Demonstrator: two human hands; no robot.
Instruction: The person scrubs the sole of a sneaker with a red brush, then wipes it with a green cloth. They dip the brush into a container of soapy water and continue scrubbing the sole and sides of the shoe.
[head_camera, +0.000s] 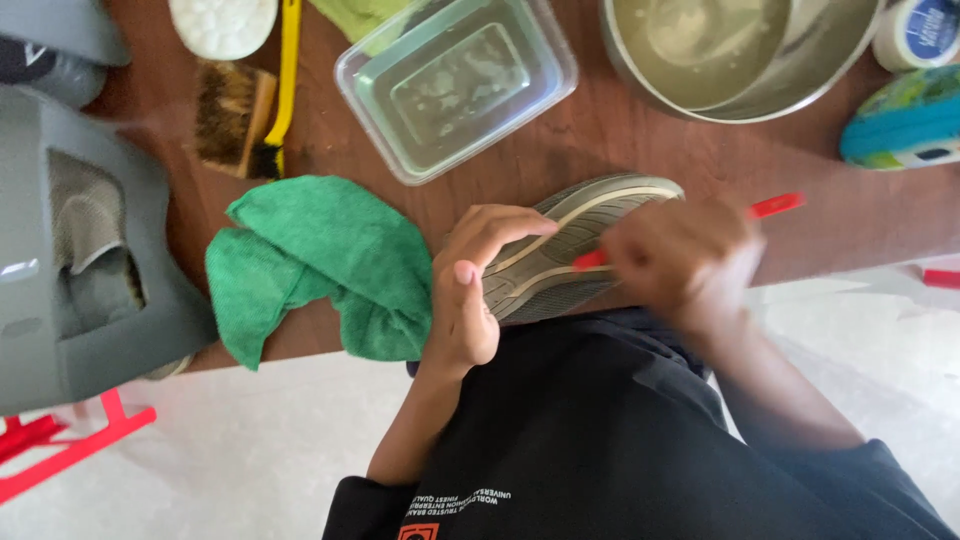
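Head view: green cloth (318, 262) beside shoe (570, 240), clear tub (455, 85) behind.

- The shoe (570, 245) lies sole-up at the near edge of the table (620, 150), between the left hand (470, 290) and the right hand (680, 255)
- Left of the shoe, just beside it: a cloth (320, 260)
- Behind the shoe: a tub (455, 85)
- Behind and right of the shoe: a bowl (740, 55)
- Behind and far left of the shoe: a brush (235, 120)
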